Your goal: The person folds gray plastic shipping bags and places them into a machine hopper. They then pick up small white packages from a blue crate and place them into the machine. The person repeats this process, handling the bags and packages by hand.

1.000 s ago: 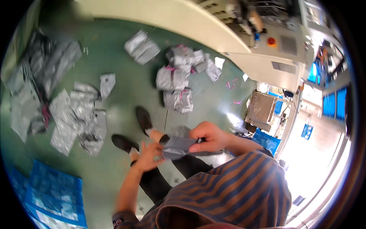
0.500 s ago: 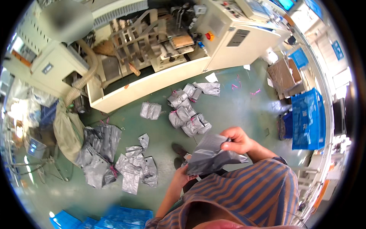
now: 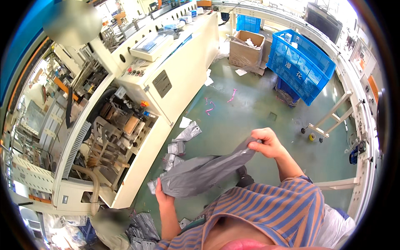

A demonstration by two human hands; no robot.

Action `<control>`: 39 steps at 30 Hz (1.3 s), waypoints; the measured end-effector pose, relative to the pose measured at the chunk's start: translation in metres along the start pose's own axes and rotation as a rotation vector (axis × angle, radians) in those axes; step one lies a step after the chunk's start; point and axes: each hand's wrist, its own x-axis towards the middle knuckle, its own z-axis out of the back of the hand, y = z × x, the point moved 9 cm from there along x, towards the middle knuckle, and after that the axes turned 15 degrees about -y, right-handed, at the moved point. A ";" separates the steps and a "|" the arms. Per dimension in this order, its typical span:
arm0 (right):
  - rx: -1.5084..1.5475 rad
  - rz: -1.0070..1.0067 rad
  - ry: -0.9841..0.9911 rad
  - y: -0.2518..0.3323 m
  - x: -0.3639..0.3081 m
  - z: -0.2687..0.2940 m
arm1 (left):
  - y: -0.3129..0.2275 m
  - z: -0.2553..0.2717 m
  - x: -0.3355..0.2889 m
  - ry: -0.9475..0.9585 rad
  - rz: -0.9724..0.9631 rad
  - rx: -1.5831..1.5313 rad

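A large grey plastic bag is stretched out in the air between my two hands. My right hand pinches its narrowed upper end between thumb and fingers. At the wider, lower end my left hand grips the bag's edge; the thumb shows, while most of the fingers are hidden behind it. Underneath and to the left lie several folded silver-grey bags on the floor, partly covered by the one I hold.
A cream machine cabinet stands at the left. Toward the far right are a blue plastic crate and a cardboard box. Pink strips are scattered on the green floor. More grey bags lie at the lower left; a wheeled white frame stands at the right.
My view has turned right. The bag, crumpled close to my body before, is now spread longer. Both hands have moved apart and still hold it.
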 end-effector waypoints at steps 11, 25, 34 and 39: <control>0.198 -0.442 -0.679 -0.110 0.058 0.230 | 0.121 -0.243 0.004 0.558 0.144 -0.215; 0.603 -0.697 -0.526 -0.202 0.274 0.208 | 0.148 -0.336 0.171 0.206 0.007 -0.143; 0.346 -0.521 -0.501 -0.191 0.435 0.153 | 0.142 -0.395 0.273 0.160 0.077 -0.287; 0.079 -0.297 -0.262 -0.199 0.524 0.090 | 0.047 -0.383 0.298 0.119 -0.195 -0.437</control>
